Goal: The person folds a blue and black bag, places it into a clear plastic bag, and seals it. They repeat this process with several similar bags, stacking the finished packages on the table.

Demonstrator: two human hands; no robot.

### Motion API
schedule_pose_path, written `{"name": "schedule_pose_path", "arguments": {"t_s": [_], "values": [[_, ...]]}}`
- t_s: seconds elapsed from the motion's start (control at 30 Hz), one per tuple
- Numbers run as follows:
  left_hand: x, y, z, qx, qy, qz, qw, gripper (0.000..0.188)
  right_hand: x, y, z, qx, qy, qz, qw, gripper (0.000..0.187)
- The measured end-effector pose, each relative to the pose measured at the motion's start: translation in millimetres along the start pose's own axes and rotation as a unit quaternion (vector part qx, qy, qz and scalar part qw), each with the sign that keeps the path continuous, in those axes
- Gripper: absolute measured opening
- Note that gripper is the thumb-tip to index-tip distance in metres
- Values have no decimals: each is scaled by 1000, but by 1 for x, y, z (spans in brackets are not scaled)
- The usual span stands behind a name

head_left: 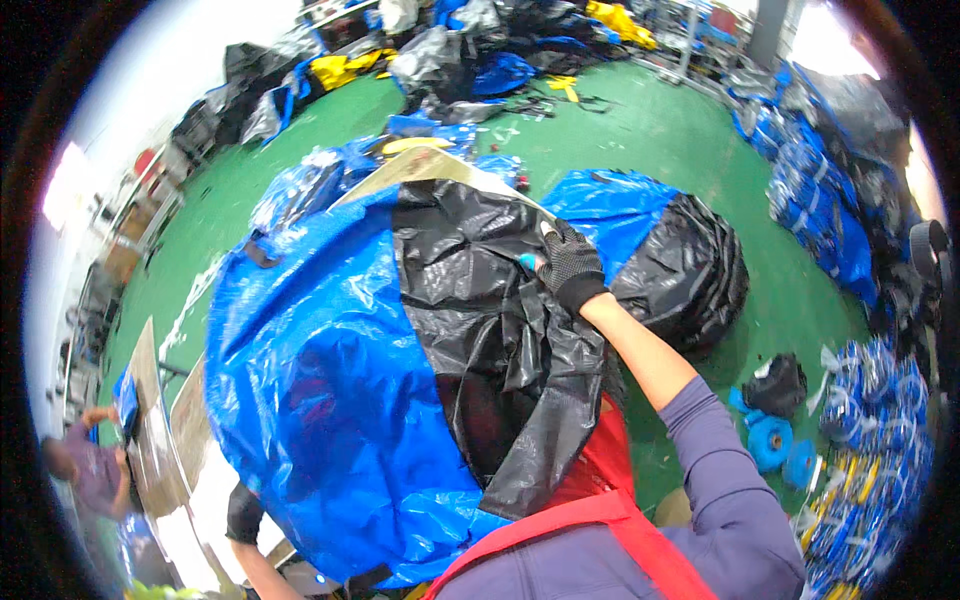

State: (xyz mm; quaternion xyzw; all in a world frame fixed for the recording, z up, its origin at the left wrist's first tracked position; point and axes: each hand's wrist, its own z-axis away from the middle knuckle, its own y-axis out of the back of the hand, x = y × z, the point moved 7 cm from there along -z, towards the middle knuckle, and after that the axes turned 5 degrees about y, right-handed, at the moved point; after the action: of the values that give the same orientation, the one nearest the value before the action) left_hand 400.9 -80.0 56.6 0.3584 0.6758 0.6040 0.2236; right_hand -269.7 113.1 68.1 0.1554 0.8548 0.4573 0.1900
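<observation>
The blue-and-black sheeting (320, 300) lies over the worktop (455, 170), apparently steadied from both sides, the right hand (568, 262) on its black part and the left hand (244, 515) at its blue edge, though whether either grips I cannot tell.

I see a smooth, glossy green floor (630, 140) spreading through the room, with a rough white streak (198, 290) across it on the left. A plain white wall (130, 110) climbs the left side of my view, and a grey upright pillar (768, 35) stands at the upper right, near a bright white glare (832, 45). More white light (68, 190) burns at my left edge. Below it, I have a pale, wood-grained tabletop (160, 460).
</observation>
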Motion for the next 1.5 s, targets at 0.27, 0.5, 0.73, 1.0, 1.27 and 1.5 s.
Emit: {"name": "schedule_pose_path", "arguments": {"t_s": [0.27, 0.5, 0.73, 1.0, 1.27, 1.5], "values": [[-115, -101, -33, 2, 421, 625, 657, 30, -10, -88, -23, -206, -86, -33, 974, 45], [-95, -90, -42, 20, 375, 488, 788, 34, 45, -79, -56, -179, -95, -135, 970, 31], [-72, -54, -7, 143, 493, 17, 858, 63, 138, -68, -78, -294, -125, -146, 936, 43], [304, -61, -183, -55, -142, 220, 964, 72, -107, -12, -155, -264, 144, -49, 953, 64], [468, -195, -128, -90, -305, 298, 900, 57, -112, -101, -289, 16, 107, -89, 990, 26], [365, -69, -248, 75, -181, 212, 957, 48, -191, 2, -117, -103, 325, -122, 932, 46]]}}
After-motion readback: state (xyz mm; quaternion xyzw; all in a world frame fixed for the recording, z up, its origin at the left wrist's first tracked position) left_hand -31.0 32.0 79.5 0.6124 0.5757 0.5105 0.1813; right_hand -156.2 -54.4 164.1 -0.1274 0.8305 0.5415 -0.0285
